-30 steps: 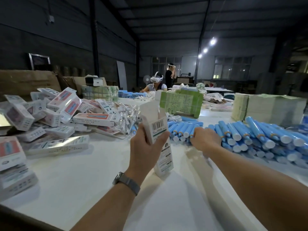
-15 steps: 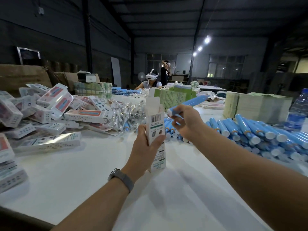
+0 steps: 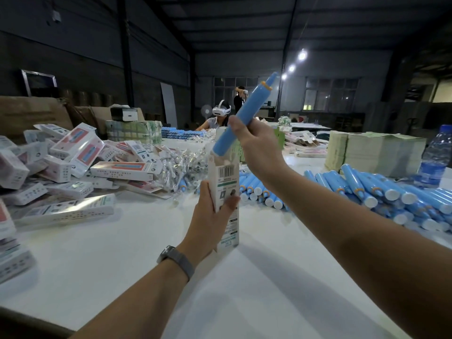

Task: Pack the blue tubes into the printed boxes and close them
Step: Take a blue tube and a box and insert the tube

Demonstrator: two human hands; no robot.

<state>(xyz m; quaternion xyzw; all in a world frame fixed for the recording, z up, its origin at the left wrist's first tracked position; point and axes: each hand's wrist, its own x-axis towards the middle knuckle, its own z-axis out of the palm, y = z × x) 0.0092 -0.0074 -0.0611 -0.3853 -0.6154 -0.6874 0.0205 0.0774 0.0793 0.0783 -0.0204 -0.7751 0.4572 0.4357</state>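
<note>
left hand (image 3: 210, 216) grips upright printed box (image 3: 223, 192) above white bench (image 3: 122, 265) — top flap open | right hand (image 3: 256, 145) clasps blue tube (image 3: 242, 118), tilted, lower end at box mouth | loose tubes (image 3: 381, 192) heaped beyond

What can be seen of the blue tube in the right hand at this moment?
The blue tube is a long, smooth cylinder, plastic by the look of it, with an orange ring near its upper end and a narrower blue tip above that. It is tilted, tip up and to the right, lower end at the open top of the printed box. The right hand grips its middle; the left hand holds the box upright. Whether the lower end is already inside cannot be told.
</note>
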